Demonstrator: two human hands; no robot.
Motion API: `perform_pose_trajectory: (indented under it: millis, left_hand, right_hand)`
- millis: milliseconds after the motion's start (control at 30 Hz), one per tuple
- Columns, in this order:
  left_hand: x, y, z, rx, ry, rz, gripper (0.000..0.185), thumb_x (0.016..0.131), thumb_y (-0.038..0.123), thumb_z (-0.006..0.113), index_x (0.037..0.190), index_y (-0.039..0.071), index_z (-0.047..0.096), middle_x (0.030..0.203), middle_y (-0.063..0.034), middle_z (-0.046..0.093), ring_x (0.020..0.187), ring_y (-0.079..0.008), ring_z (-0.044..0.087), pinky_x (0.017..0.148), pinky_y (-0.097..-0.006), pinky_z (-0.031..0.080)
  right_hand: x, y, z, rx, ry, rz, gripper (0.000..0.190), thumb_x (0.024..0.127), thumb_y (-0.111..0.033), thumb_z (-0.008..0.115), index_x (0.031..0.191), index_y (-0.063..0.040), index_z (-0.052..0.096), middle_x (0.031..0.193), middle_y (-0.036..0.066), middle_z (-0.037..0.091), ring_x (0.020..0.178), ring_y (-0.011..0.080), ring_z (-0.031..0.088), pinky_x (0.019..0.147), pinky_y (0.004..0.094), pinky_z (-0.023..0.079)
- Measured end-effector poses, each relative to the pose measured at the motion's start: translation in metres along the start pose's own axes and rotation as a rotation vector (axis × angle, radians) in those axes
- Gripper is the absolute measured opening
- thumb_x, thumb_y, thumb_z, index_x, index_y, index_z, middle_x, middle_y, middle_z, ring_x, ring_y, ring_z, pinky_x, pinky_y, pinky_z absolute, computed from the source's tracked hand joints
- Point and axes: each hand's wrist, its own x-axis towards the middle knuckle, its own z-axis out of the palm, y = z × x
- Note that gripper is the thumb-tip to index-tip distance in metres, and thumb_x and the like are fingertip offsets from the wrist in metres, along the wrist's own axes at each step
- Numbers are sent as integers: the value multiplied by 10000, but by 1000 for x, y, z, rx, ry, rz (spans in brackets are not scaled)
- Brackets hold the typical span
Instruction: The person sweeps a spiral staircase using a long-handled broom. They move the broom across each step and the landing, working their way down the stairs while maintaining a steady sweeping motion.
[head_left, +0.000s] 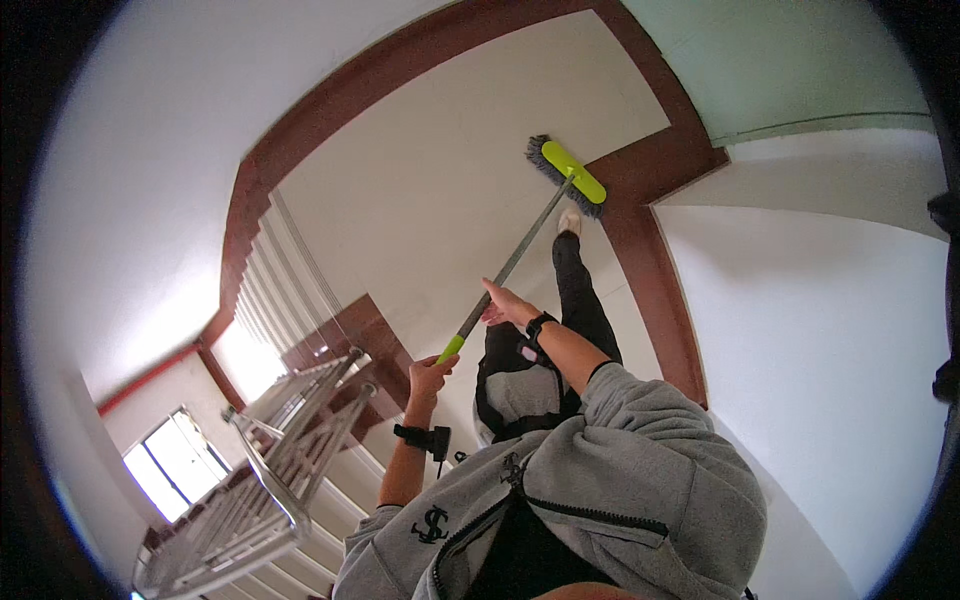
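Observation:
A push broom with a lime-green head (573, 172) and grey bristles lies against the tiled floor, near the inner corner of the dark red border. Its grey pole (525, 244) slants down towards me and ends in a green grip. My left hand (431, 377) is closed around that grip at the pole's near end. Farther up, my right hand (508, 304) is at the pole, with the thumb along it and the fingers partly curled beneath. A black strap with a small device sits on my left forearm, and a black band is on my right wrist.
Metal stair railings (281, 487) stand at the lower left, with steps (281, 262) beside them. White walls (802, 300) and a dark red floor border (667, 277) bound the landing. My shoe (570, 222) is close to the broom head. A window (176, 465) shows at far left.

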Motion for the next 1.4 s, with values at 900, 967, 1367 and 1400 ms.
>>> perform_pose_trajectory:
  millis: [900, 967, 1367, 1400]
  left_hand:
    - [72, 195, 121, 477, -456, 308, 523, 966, 439, 640, 1218, -20, 642, 734, -41, 628, 553, -108, 529, 484, -291, 437]
    - [74, 159, 127, 482, -419, 270, 511, 964, 491, 602, 1011, -16, 647, 706, -57, 620, 544, -141, 552, 481, -315, 448]
    - [-84, -111, 82, 283, -4, 273, 541, 955, 472, 575, 865, -55, 659, 865, -324, 642, 889, -501, 632, 729, -532, 489]
    - [-114, -126, 75, 295, 61, 251, 514, 951, 454, 585, 876, -47, 671, 836, -315, 642, 844, -485, 642, 704, -522, 492]
  right_hand:
    - [-23, -104, -81, 1078, 123, -456, 103, 992, -72, 526, 938, 7, 488, 915, 133, 554, 837, 276, 576, 814, 430, 540]
    - [-17, -78, -83, 949, 195, -370, 94, 973, -56, 548, 906, 2, 516, 894, 130, 575, 862, 262, 590, 834, 419, 530]
    - [13, 92, -41, -254, 212, 232, 205, 879, -190, 649, 776, -47, 545, 658, 109, 557, 528, 236, 548, 493, 407, 502]
    - [16, 106, -33, -337, 69, 300, 188, 858, -185, 657, 757, -59, 560, 641, 93, 569, 519, 235, 566, 505, 395, 523]
